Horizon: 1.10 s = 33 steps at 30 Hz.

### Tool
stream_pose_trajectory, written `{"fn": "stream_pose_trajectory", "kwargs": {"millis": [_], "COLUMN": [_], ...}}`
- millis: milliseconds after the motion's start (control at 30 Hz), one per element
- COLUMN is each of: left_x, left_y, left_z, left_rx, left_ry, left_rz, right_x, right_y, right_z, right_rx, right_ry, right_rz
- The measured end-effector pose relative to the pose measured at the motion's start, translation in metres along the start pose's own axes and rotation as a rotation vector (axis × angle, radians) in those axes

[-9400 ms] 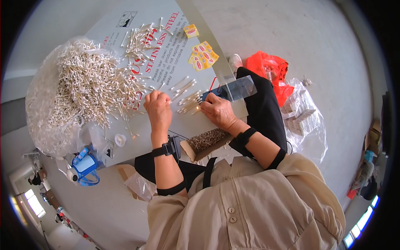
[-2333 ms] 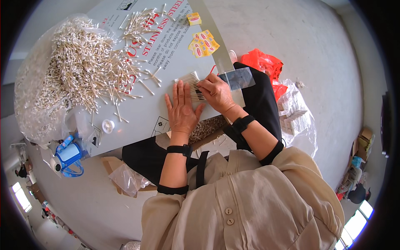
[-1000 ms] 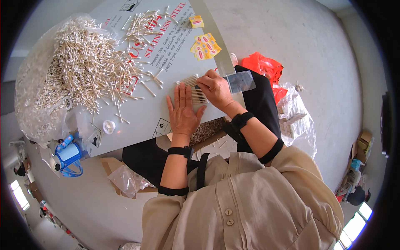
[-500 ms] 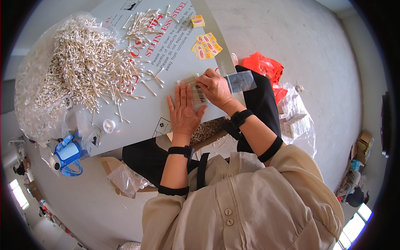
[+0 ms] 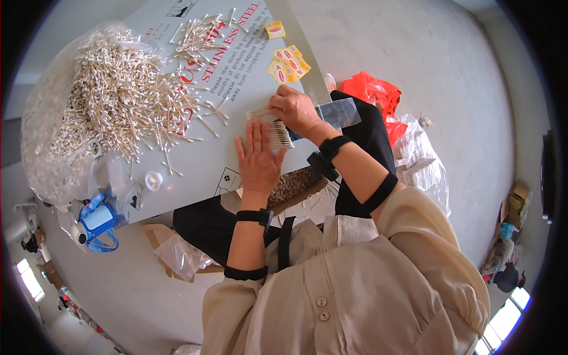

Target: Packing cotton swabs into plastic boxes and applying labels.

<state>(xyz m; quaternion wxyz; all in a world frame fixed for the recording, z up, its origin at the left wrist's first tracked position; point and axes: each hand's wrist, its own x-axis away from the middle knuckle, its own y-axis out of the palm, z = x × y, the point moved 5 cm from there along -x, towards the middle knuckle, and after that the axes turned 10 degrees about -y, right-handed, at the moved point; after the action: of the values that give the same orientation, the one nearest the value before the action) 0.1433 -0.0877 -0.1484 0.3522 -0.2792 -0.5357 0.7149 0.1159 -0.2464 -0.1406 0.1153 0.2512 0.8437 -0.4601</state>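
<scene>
Cotton swabs (image 5: 280, 136) lie side by side in a neat row on the table. My left hand (image 5: 258, 160) rests flat beside them, fingers stretched out and the fingertips at the row's left end. Curled over the far side of the row, my right hand (image 5: 294, 108) is closed, and a few swabs stick out to the left from its fingertips. How it grips them is partly hidden by the fingers. Under the right wrist, a clear plastic bag (image 5: 341, 113) reaches past the table edge.
A big heap of loose swabs (image 5: 118, 89) spills from a clear bag at left. Yellow printed cards (image 5: 289, 64) lie farther back. A small white cup (image 5: 154, 181) and a blue bottle (image 5: 96, 220) are near the left edge. Red plastic (image 5: 373, 93) lies right of the table.
My right hand has shifted slightly left and away from me. Swabs at the far side of the row now stand apart from the others, at an angle. My left hand stays flat.
</scene>
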Motion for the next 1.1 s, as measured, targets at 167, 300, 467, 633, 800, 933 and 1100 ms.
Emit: {"fn": "stream_pose_trajectory", "kwargs": {"millis": [167,300,467,633,800,933,1100], "left_x": [0.001,0.002,0.0,-0.001,0.001,0.0,-0.001], "left_y": [0.003,0.004,0.003,0.002,0.004,0.008,0.015], "left_z": [-0.001,-0.004,-0.004,-0.002,0.001,0.014,0.04], "left_rx": [-0.021,-0.009,-0.019,-0.044,-0.046,-0.03,0.002], "left_ry": [-0.001,-0.009,-0.023,-0.001,-0.015,-0.013,0.001], "left_rz": [-0.006,-0.018,-0.043,-0.053,-0.061,-0.048,-0.051], "right_x": [-0.01,0.018,0.064,0.068,0.069,0.071,0.079], "right_y": [-0.005,-0.022,-0.022,-0.009,-0.007,-0.017,-0.033], "right_z": [0.005,-0.014,-0.051,-0.049,-0.049,-0.04,-0.022], "right_rx": [0.051,-0.048,0.218,0.271,0.288,0.312,0.351], "right_ry": [-0.014,-0.069,-0.222,-0.227,-0.267,-0.27,-0.268], "right_rz": [-0.035,-0.123,-0.332,-0.34,-0.268,-0.268,-0.26]}}
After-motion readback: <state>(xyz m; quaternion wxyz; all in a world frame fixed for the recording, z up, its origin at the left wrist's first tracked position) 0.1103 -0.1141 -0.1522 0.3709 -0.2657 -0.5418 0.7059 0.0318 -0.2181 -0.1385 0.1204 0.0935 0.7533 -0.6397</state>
